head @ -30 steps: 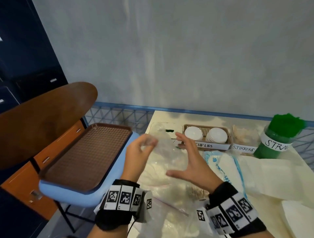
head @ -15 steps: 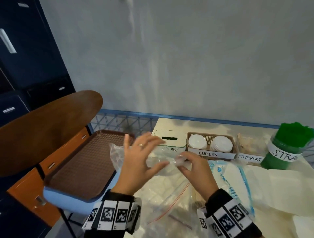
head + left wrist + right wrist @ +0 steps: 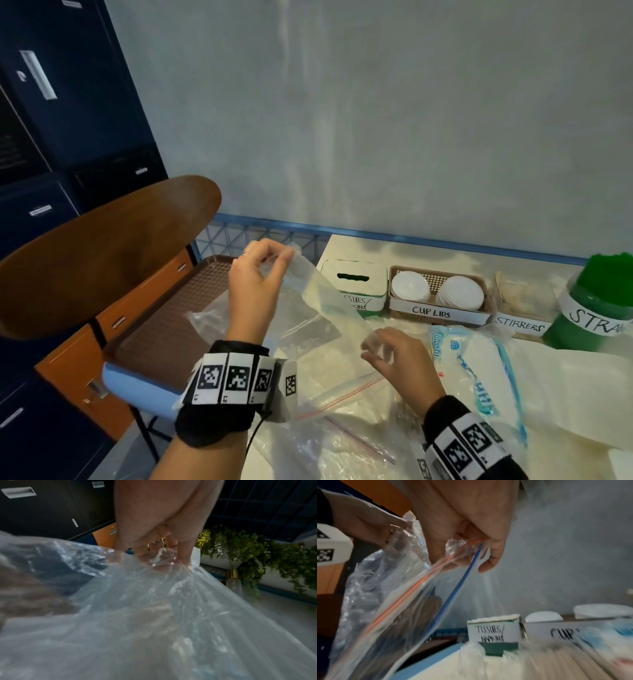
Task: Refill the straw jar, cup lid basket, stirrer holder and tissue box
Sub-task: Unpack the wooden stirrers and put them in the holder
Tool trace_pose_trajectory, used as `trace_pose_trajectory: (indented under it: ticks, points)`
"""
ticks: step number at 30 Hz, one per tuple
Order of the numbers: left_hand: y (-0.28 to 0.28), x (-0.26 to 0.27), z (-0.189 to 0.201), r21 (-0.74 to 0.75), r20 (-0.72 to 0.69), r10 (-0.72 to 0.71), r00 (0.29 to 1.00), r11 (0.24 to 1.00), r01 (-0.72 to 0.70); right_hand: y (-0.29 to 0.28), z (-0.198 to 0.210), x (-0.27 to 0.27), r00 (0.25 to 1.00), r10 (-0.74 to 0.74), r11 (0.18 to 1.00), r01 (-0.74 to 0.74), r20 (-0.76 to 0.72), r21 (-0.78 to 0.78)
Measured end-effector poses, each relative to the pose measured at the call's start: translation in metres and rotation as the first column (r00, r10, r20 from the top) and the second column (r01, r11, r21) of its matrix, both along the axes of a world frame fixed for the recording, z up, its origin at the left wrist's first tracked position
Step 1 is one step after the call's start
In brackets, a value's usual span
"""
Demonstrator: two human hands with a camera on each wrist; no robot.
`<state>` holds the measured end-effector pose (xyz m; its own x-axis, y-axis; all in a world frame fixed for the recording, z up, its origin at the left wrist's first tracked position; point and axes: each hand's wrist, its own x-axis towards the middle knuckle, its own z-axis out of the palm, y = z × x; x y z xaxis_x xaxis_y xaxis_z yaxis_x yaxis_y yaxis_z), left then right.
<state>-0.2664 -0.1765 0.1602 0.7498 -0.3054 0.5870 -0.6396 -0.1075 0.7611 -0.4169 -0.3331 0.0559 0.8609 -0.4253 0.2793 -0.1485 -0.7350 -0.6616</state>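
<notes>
Raised since before, left hand (image 3: 255, 284) and right hand (image 3: 394, 353) pinch blurred zip bag (image 3: 318, 308).

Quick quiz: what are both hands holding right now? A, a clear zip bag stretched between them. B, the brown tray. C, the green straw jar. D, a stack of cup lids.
A: the left hand pinches one end of the clear zip bag and the right hand grips its zip edge.
</notes>
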Motion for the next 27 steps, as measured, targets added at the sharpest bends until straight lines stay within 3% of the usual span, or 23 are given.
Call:
trace_pose_trajectory:
  ticks: [4,6,9,12,14,17,18,20,22,23,25,27]
  points:
    - [0.002,0.006,0.001,-0.022,0.011,0.059,0.998,0.998,-0.059,-0.008,-0.023,-0.008,0.998,-0.011,0.999,0.014,-0.067,0.045]
    - [-0.003,0.002,-0.001,0.010,0.006,0.009,1.000,1.000,-0.009,-0.008,-0.024,-0.010,0.995,-0.007,1.000,0.009,-0.102,0.015]
    - [-0.018,-0.015,-0.004,0.172,0.034,-0.154,0.988,0.974,0.146,-0.002,-0.006,-0.003,1.000,0.023,0.996,-0.023,0.005,0.084]
    - [-0.032,-0.029,-0.005,0.268,0.058,-0.221,0.974,0.943,0.198,0.005,0.017,0.010,0.991,0.040,0.980,-0.064,0.129,0.186]
    - [-0.034,-0.031,-0.002,0.262,0.112,-0.158,0.981,0.957,0.124,-0.001,0.021,0.013,0.982,0.028,0.962,-0.077,0.189,0.261]
    - [-0.019,-0.018,0.000,0.177,0.174,0.076,0.982,0.978,-0.108,-0.017,0.024,0.008,0.974,0.001,0.885,-0.106,0.226,0.452]
    - [-0.011,-0.011,-0.005,0.115,0.109,0.115,0.987,0.985,-0.127,-0.022,0.027,0.005,0.972,0.015,0.864,-0.131,0.234,0.486]
    - [0.005,0.005,-0.025,0.008,-0.187,0.058,0.981,0.998,-0.057,-0.028,0.033,-0.001,0.962,0.050,0.804,-0.199,0.269,0.560]
    - [0.015,0.020,-0.054,-0.100,-0.502,-0.156,0.851,0.987,0.122,-0.031,0.037,-0.005,0.954,0.060,0.767,-0.232,0.293,0.598]
    - [0.018,0.024,-0.067,-0.130,-0.591,-0.256,0.765,0.966,0.223,-0.032,0.037,-0.007,0.951,0.052,0.756,-0.237,0.305,0.610]
    - [0.019,0.028,-0.093,-0.156,-0.667,-0.374,0.645,0.916,0.370,-0.030,0.036,-0.009,0.945,0.014,0.742,-0.230,0.328,0.630]
    - [0.014,0.025,-0.105,-0.138,-0.651,-0.406,0.642,0.894,0.426,-0.027,0.033,-0.011,0.939,-0.047,0.750,-0.191,0.340,0.633]
